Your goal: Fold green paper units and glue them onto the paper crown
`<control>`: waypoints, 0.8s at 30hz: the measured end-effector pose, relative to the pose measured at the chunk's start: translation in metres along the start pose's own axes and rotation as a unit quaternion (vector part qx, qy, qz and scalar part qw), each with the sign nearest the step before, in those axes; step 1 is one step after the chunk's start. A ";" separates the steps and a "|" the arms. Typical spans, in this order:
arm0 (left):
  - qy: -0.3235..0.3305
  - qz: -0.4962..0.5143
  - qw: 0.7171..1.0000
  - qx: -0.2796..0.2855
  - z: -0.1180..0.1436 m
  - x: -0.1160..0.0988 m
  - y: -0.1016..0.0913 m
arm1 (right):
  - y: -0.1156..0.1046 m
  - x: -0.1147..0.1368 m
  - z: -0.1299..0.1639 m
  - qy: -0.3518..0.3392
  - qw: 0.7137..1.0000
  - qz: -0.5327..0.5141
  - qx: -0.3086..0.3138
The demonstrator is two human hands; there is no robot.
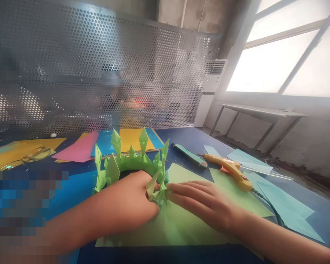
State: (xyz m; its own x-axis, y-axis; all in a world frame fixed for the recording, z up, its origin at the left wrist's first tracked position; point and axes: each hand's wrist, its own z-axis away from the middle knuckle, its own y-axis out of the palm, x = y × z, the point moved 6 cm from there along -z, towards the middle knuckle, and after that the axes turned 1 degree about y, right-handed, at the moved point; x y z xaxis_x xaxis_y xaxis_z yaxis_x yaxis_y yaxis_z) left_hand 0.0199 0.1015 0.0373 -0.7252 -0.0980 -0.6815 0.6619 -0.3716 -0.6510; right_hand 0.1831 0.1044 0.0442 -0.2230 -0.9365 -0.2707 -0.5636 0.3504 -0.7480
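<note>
The green paper crown [126, 165], light and easily crushed, stands on a green sheet [181, 220]; the left hand [126, 205] pinches its near rim and the right hand [200, 201] lies flat beside it.

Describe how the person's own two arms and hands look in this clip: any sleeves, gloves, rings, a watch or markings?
Both are bare. The left hand and the right hand wear no gloves, and no rings show on the visible fingers. Both forearms are uncovered as far as the picture shows: no sleeves, watch, bands or markings. The near part of the left forearm is blurred out, so nothing can be told there.
</note>
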 end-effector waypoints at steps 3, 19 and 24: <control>-0.037 -0.008 0.999 0.008 0.001 -0.001 0.000 | 0.001 0.000 0.001 0.009 1.000 0.003 0.011; -0.033 -0.010 0.999 0.009 0.000 -0.004 0.001 | 0.014 -0.002 0.013 0.023 1.000 0.001 0.007; -0.036 -0.005 0.999 0.004 0.000 -0.005 0.001 | 0.012 -0.002 0.011 0.032 0.999 -0.006 0.029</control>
State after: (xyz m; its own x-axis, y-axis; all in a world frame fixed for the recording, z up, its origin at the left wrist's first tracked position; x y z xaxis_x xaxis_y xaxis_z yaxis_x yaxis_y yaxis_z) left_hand 0.0241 0.1019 0.0395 -0.7443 -0.1609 -0.6482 0.6527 -0.3807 -0.6550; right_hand 0.1857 0.1097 0.0292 -0.2689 -0.9370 -0.2232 -0.5197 0.3362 -0.7854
